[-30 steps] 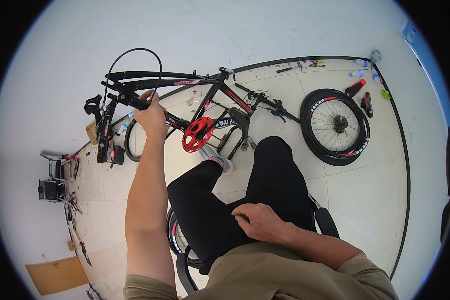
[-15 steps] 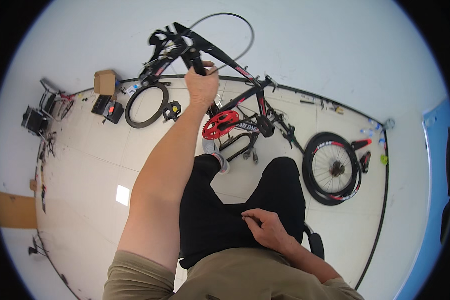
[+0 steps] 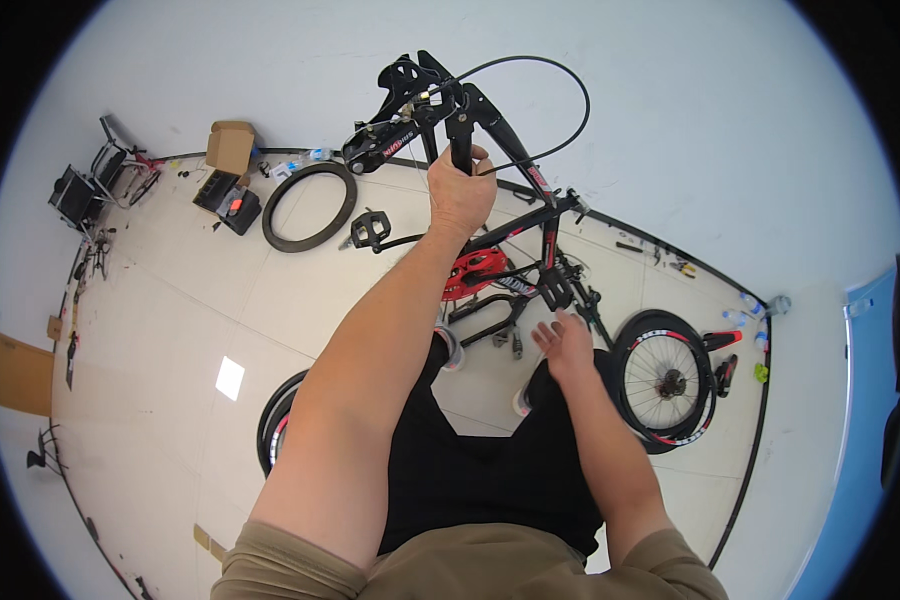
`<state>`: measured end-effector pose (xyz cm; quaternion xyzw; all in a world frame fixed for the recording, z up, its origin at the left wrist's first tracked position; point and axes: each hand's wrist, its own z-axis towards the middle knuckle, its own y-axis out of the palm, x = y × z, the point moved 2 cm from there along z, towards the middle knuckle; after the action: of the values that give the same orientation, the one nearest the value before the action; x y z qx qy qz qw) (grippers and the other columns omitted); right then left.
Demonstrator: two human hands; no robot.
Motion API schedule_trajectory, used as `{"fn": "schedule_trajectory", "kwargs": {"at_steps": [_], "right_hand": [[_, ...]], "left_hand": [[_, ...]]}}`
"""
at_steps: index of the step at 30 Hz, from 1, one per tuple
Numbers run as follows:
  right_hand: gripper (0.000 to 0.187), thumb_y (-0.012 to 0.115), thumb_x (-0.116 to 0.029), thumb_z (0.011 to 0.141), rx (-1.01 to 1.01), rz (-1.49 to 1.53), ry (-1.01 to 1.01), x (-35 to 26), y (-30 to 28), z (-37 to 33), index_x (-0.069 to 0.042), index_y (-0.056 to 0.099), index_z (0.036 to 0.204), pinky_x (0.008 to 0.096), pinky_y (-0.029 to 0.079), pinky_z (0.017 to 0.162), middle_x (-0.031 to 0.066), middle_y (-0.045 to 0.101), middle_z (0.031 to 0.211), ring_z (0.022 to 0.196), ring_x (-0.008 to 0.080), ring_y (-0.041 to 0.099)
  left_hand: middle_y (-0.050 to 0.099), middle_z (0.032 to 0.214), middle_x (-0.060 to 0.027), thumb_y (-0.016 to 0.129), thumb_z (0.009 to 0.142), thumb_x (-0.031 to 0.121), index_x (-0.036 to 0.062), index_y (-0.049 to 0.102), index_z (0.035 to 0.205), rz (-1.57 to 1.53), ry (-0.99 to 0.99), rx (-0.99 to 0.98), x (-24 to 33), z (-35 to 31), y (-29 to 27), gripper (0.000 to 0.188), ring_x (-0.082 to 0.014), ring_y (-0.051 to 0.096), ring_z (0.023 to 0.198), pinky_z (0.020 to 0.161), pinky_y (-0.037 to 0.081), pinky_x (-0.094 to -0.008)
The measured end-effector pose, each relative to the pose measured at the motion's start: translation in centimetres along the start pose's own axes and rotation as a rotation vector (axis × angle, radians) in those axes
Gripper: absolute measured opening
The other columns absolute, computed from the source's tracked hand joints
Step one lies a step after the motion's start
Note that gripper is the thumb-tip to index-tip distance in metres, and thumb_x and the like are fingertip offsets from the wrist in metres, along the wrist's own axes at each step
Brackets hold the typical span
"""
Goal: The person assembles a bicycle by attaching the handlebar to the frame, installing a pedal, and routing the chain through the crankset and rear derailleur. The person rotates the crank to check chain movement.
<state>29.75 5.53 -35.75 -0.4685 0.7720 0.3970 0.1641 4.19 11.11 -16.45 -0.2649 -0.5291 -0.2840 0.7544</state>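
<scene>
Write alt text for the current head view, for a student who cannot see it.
A person's left hand holds a black bicycle frame fitted with a red chainring, while the open right hand is near a black pedal. A spoked wheel lies at right, a bare tyre at upper left.

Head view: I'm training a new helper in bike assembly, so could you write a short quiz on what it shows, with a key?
1. Which hand grips the black bike frame?
2. True or false: the chainring is red.
3. Fill in: the bare tyre lies on the ____.

Key:
1. The left hand.
2. True.
3. Floor.
</scene>
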Motion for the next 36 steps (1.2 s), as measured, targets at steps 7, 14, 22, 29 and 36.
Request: {"fn": "schedule_trajectory", "kwargs": {"at_steps": [7,14,22,29,36], "right_hand": [[0.027,0.066,-0.017,0.093,-0.068,0.002,-0.035,0.8,0.6,6.7,-0.004,0.059,0.115,0.0395,0.061,0.075,0.0078,0.066,0.099,0.084,0.0211,0.068],[0.038,0.064,-0.03,0.098,-0.428,0.063,-0.148,-1.2,3.4,3.3,-0.003,0.06,0.123,0.0414,0.059,0.084,0.0129,0.071,0.112,0.093,0.027,0.072],[0.044,0.061,-0.025,0.102,-0.572,0.213,-0.149,-3.0,5.6,0.8,-0.006,0.051,0.141,0.0423,0.059,0.086,0.0119,0.064,0.128,0.108,0.0244,0.069],[0.059,0.066,-0.009,0.094,-0.614,-0.47,-0.57,-0.8,9.7,-5.8,-0.004,0.047,0.149,0.0397,0.05,0.105,0.0125,0.058,0.143,0.127,0.023,0.059],[0.024,0.056,-0.007,0.082,-1.041,-1.178,-0.542,8.2,6.6,-8.3,-0.003,0.075,0.096,0.0436,0.055,0.088,0.0153,0.075,0.099,0.096,0.0328,0.071]], "left_hand": [[0.06,0.061,-0.0022,0.069,0.081,0.006,0.0022,0.069,0.086,0.118,0.083,0.065,0.1,0.2,-0.3,0.006,-0.0119,0.056,0.057,0.058,0.047,-0.0303],[0.064,0.07,-0.0023,0.071,0.082,0.005,-0.0016,0.07,0.087,0.135,0.05,0.073,0.0,1.0,-0.5,0.008,-0.0092,0.056,0.061,0.059,0.046,-0.0262],[0.065,0.077,-0.0029,0.073,0.082,0.004,-0.0012,0.068,0.09,0.08,0.069,0.099,-0.7,1.2,-0.3,0.01,-0.0091,0.058,0.066,0.058,0.047,-0.0252],[0.063,0.076,-0.0033,0.071,0.085,0.0,-0.0011,0.066,0.091,0.047,0.116,0.087,-2.2,1.8,-0.4,0.008,-0.0098,0.054,0.055,0.047,0.042,-0.0256],[0.064,0.075,-0.0049,0.07,0.084,0.001,-0.0012,0.066,0.09,0.033,0.036,0.055,-1.6,1.9,-0.5,0.008,-0.0106,0.056,0.06,0.056,0.045,-0.0268]]}}
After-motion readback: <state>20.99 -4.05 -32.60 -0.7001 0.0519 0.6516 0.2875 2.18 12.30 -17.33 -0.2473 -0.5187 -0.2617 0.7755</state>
